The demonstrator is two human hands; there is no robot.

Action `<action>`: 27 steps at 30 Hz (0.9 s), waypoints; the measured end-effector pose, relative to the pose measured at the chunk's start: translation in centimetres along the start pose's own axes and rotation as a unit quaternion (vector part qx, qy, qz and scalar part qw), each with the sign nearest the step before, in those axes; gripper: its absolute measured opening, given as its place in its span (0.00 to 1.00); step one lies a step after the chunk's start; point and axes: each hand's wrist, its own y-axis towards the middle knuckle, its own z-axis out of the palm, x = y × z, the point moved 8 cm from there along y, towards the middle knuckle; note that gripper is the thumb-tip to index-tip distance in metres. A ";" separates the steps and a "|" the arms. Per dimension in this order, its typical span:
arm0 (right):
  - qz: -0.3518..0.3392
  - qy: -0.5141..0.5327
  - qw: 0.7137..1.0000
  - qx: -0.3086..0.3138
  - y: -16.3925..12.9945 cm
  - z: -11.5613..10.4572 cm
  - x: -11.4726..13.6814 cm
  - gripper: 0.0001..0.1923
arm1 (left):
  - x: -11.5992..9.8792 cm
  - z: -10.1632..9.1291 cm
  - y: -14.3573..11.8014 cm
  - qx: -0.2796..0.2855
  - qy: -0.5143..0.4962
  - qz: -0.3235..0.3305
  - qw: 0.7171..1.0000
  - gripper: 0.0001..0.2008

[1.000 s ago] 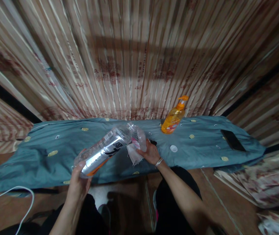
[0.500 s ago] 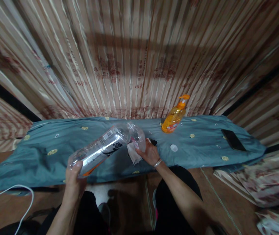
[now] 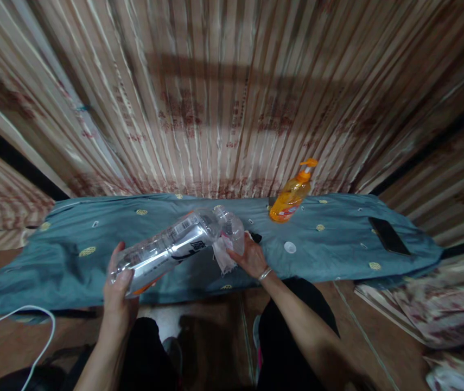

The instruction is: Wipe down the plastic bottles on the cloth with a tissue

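My left hand (image 3: 120, 282) is closed round the base of a large clear plastic bottle (image 3: 170, 252) with a silver and orange label. The bottle lies tilted, its neck up and to the right. At the neck end is a clear, rounded plastic piece (image 3: 235, 228), gripped by my right hand (image 3: 252, 256). A whitish cloth (image 3: 224, 258) with a pink patch hangs by the same fingers, partly hidden behind the clear piece. Whether the piece touches the bottle's mouth I cannot tell. Beside my right fingers lies a small black thing (image 3: 255, 238).
A pump bottle of orange liquid (image 3: 291, 198) stands behind my right hand. A white disc (image 3: 290, 247) and a dark phone (image 3: 389, 235) lie to the right on the teal cloth-covered surface (image 3: 329, 255). A curtain (image 3: 215, 108) hangs behind; a white cable (image 3: 48, 315) loops at lower left.
My left fingers have loosened and spread a little on the bottle's base, and the bottle has turned slightly. My right hand stays nearly in place; the view has shifted slightly.
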 end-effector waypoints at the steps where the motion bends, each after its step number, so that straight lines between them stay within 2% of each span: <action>1: 0.002 -0.004 1.000 0.002 0.0 0.1 -0.1 0.26 | 0.1 -0.2 0.2 0.001 -0.003 0.000 1.000 0.55; 6: 0.015 -0.002 1.000 0.007 -0.1 0.3 -0.6 0.26 | 0.5 -1.2 0.9 0.033 0.005 -0.019 0.999 0.64; 9: 0.012 0.008 1.000 0.008 -0.2 0.5 -0.9 0.27 | 0.4 -1.4 0.3 0.053 0.018 -0.023 0.998 0.66; 12: 0.010 0.017 1.000 0.003 -0.2 0.7 -1.2 0.29 | 0.2 -1.2 -0.8 0.067 0.031 -0.020 0.997 0.67; 19: 0.017 0.048 0.999 0.013 -0.2 0.8 -1.5 0.29 | -0.4 -0.4 -2.4 0.098 0.057 -0.035 0.993 0.77; 24: 0.044 0.076 0.996 0.034 0.0 0.6 -1.8 0.29 | -0.7 -0.4 -2.8 0.116 0.066 -0.034 0.991 0.79; 27: 0.054 0.091 0.993 0.048 0.1 0.5 -2.0 0.29 | -0.8 -0.7 -3.0 0.122 0.079 -0.028 0.989 0.75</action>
